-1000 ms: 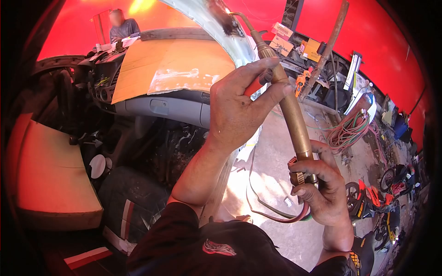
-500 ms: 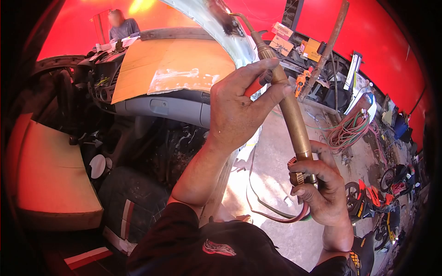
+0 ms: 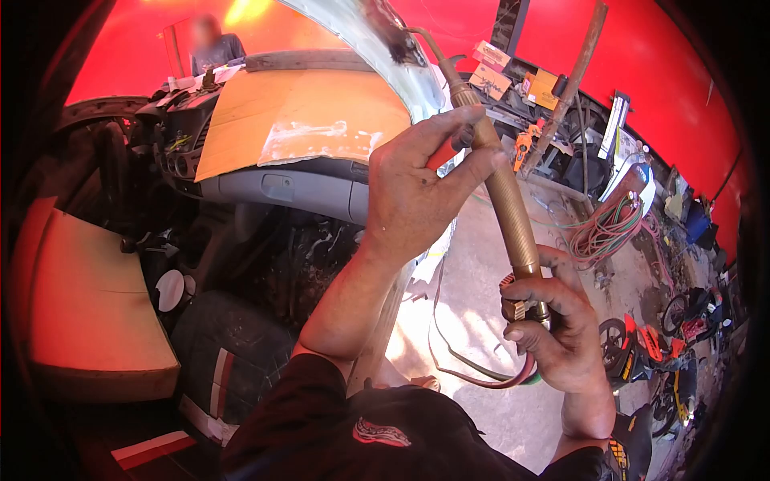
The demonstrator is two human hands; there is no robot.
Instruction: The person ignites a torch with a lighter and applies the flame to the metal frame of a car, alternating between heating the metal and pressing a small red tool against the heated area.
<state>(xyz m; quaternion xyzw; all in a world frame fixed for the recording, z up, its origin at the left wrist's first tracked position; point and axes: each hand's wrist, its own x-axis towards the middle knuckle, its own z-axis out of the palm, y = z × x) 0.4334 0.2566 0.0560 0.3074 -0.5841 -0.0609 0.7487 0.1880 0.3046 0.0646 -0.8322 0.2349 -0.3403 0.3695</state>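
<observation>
A brass gas torch (image 3: pixel 507 210) slants across the middle of the view, its thin bent tip beside a scorched patch on the pale metal car pillar (image 3: pixel 353 32). My left hand (image 3: pixel 421 180) grips the upper part of the torch with fingertips and thumb, and a small red-handled object (image 3: pixel 451 149) is also pinched there. Lower down, my right hand (image 3: pixel 561 321) is closed around the torch's base, with thumb and fingers at the valve knobs. Red and green hoses (image 3: pixel 489 377) trail from the base.
Cardboard (image 3: pixel 321 104) covers the dashboard to the left, above the glovebox (image 3: pixel 278 186). Another cardboard piece (image 3: pixel 100 297) lies at far left. A person (image 3: pixel 215 48) is in the back. Coiled hoses (image 3: pixel 609 228), boxes (image 3: pixel 491 80), a leaning pole (image 3: pixel 577 72) and clutter stand right.
The torch and both hands have shifted very slightly. The grips look the same, and the person at the back has moved their head a little.
</observation>
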